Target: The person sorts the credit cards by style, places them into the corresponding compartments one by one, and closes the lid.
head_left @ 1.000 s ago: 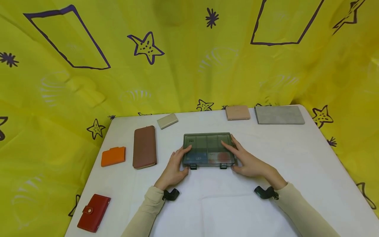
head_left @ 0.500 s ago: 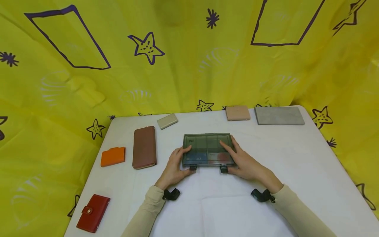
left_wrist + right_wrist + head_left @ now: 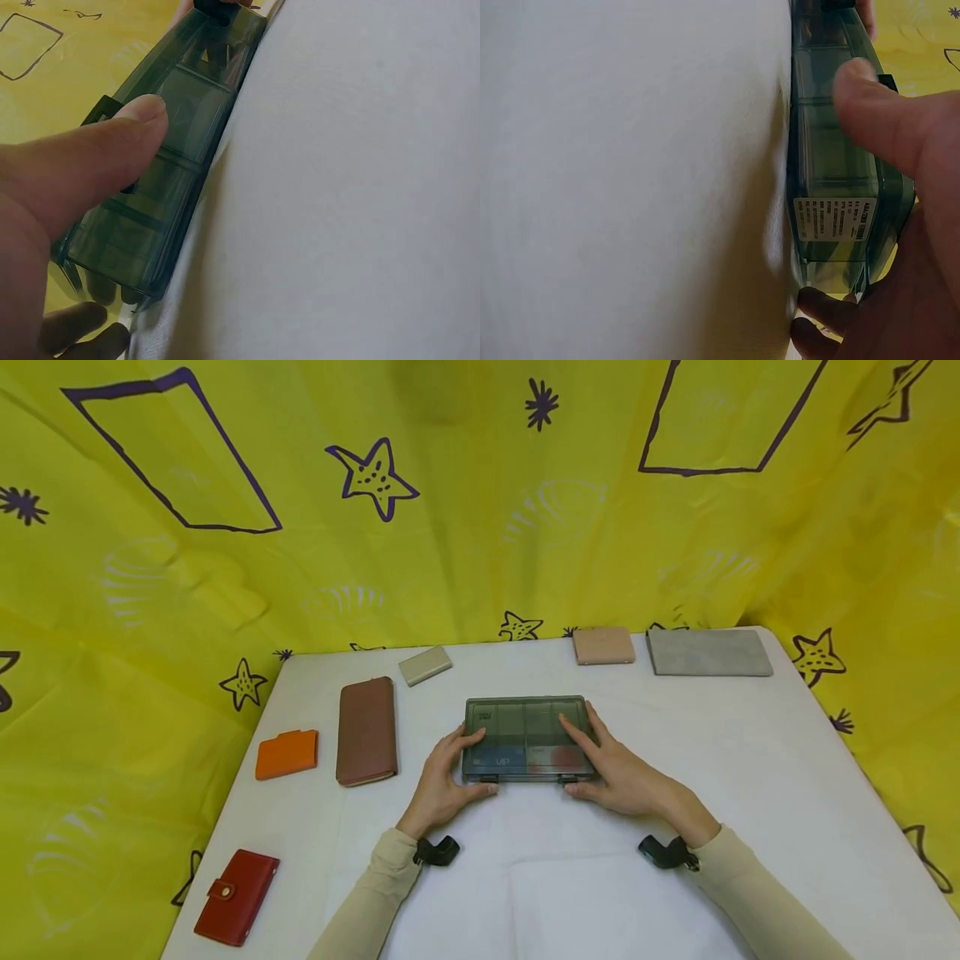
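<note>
A dark green see-through compartment box (image 3: 532,720) with a lid lies at the middle of the white table. Through the lid show a blue card (image 3: 504,762) lettered VIP and a grey and red one (image 3: 553,757) in the front compartments. My left hand (image 3: 441,781) grips the box's left end, its thumb (image 3: 139,124) on the left front latch. Round the right end, my right hand (image 3: 628,777) holds on with its thumb (image 3: 859,90) at the right latch. Both latches lie up against the front wall. A white printed label (image 3: 834,219) is stuck to that wall.
To the left lie a brown notebook (image 3: 366,731), an orange card holder (image 3: 287,754) and a red snap wallet (image 3: 237,897). Along the back edge are a small beige case (image 3: 425,666), a pinkish wallet (image 3: 603,646) and a long grey wallet (image 3: 708,652). A yellow patterned cloth hangs behind.
Both thumbs have moved inward onto the front latches. The latches, which stuck out from the front, are now pressed up against the box. The box has stayed in place.
</note>
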Available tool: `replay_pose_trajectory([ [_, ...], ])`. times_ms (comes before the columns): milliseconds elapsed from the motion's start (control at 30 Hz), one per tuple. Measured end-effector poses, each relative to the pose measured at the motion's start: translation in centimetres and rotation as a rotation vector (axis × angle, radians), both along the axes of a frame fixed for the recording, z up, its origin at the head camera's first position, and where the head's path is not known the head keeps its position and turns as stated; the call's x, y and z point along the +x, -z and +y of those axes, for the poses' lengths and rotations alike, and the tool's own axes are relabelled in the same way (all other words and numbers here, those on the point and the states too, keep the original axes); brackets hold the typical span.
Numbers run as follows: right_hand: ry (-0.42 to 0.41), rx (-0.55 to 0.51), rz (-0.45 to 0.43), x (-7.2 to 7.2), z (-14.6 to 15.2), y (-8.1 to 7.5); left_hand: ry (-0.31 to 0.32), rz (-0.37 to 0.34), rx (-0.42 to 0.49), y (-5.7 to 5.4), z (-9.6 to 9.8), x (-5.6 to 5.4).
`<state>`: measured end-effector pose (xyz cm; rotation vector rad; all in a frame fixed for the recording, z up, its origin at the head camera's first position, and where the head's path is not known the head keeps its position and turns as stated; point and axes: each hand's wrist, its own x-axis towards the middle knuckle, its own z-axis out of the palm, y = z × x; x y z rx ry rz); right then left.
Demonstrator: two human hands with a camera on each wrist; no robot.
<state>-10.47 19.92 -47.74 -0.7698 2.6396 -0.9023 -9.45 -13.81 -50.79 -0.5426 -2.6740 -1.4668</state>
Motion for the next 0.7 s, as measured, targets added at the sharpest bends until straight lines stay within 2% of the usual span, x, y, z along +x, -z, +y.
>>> replay_pose_trajectory([
  [267,-0.015,-0.002,0.023,-0.12,0.08,0.03,-0.001,0.001,0.025,0.06,0.03,-0.25],
  [467,-0.027,-0.009,0.021,-0.04,0.14,0.01,-0.028,-0.022,0.045,0.22,-0.03,-0.06],
  [700,-0.018,-0.014,0.059,0.0,-0.11,0.28,-0.027,-0.029,0.047,0.1,-0.05,-0.02],
])
